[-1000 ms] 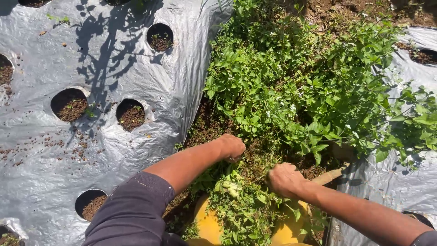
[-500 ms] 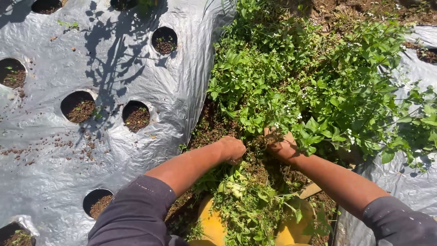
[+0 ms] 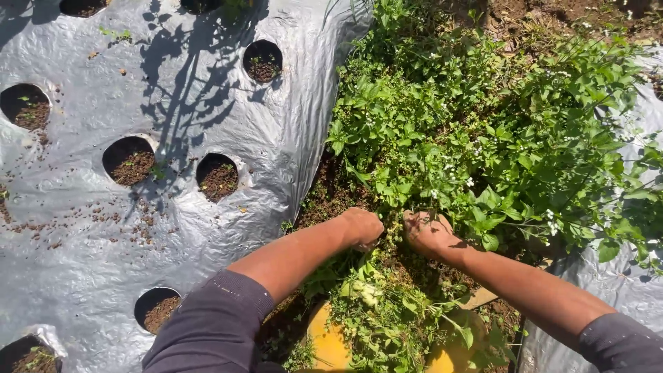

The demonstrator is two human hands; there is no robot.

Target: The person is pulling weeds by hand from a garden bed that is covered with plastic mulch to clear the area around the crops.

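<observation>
The left part of the view is covered by a silver plastic mulch sheet (image 3: 138, 228), crumpled and sunlit, into which round planting holes (image 3: 128, 159) showing brown soil are cut. Crumbs of soil are scattered on it near the holes. A second strip of the same sheeting (image 3: 646, 114) is seen at the right edge. Between the two, a dense patch of green weeds (image 3: 483, 131) with tiny white flowers is rooted in a furrow of dark soil (image 3: 328, 197).

Both arms are stretched forward from the bottom edge, in dark grey sleeves pushed up above the elbows, and converge at the near edge of the weed patch. The left hand (image 3: 361, 228) is closed into a fist with the knuckles up, the fingers curled tight around weed stems at soil level. The right hand (image 3: 428, 233) is set just beside it, palm down, its fingers buried among the stems, so it cannot be told whether they are spread or clenched.

Below the hands, a yellow container (image 3: 331, 342) is partly hidden under a heap of pulled weeds (image 3: 387, 318).
</observation>
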